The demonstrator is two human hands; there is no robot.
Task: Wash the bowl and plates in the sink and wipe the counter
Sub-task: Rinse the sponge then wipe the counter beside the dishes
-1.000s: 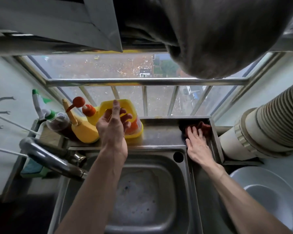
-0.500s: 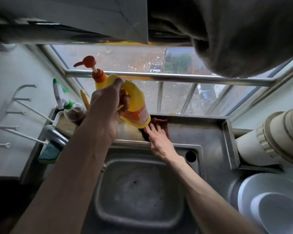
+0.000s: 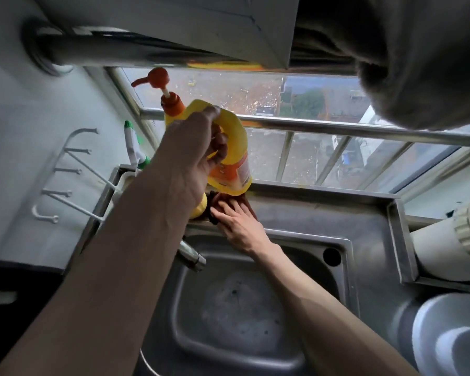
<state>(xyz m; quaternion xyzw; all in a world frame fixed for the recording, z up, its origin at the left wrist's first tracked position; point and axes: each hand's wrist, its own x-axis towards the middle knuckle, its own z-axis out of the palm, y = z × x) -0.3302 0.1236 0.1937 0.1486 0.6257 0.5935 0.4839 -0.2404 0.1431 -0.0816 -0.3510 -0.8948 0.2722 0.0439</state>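
Left of centre, the left hand [image 3: 190, 161] holds a yellow plastic detergent bottle [image 3: 235, 147] in the air. Its fingers [image 3: 219, 142] are curled through the loop handle and its thumb lies over the top. The bottle leans with its orange pump head [image 3: 158, 78] toward the upper left. The hand covers much of the bottle's body, and the label is too blurred to read.

Just below the bottle, the right hand [image 3: 240, 226] lies flat with straight fingers [image 3: 225, 207], pressing a dark red cloth [image 3: 249, 206] onto the steel table [image 3: 323, 213] behind the sink. Only the cloth's edges show around the fingers. Whether the bottle's base touches the cloth cannot be told.

A second yellow object [image 3: 200, 208] peeks out under the left wrist, too hidden to identify. The stainless steel sink [image 3: 304, 257] fills the lower centre, with the forearms crossing over its basin. The left arm hides all but the tip of the metal faucet spout [image 3: 192, 255].

At the lower right a white plate [image 3: 429, 316] holds a white bowl [image 3: 464, 354], both cut off by the frame edge. Whether more plates lie beneath is unclear. A green-and-white spray bottle [image 3: 133, 149] stands half hidden at the left.
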